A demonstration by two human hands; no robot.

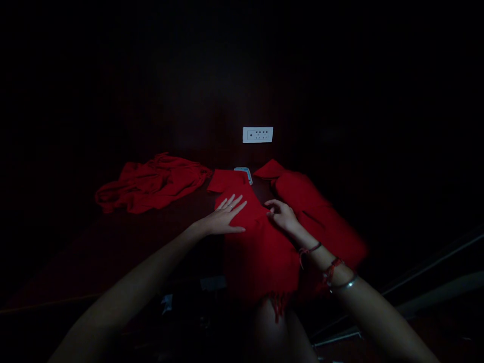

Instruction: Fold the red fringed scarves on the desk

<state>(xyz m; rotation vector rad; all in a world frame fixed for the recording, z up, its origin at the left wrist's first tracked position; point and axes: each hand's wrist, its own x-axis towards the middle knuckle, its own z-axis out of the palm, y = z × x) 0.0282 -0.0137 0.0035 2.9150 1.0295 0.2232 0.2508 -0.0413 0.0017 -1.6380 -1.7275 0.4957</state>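
In the head view, a red scarf [260, 257] is spread under the hands on the dark desk [185, 217]. Its long way is pointed from the person's legs to the wall, and its fringe [278, 305] is hung over the near edge. The left hand [224, 221] is laid flat on it, fingers spread. The right hand [283, 216] is held at its right edge with bent fingers; whether cloth is pinched cannot be told. More red cloth [313, 206] is set close beside the right hand, so little room is left there. A crumpled red heap [151, 184] is seen left of the left hand. Past both hands, a pale bent strip [248, 175] and a wall socket [257, 134] are seen.
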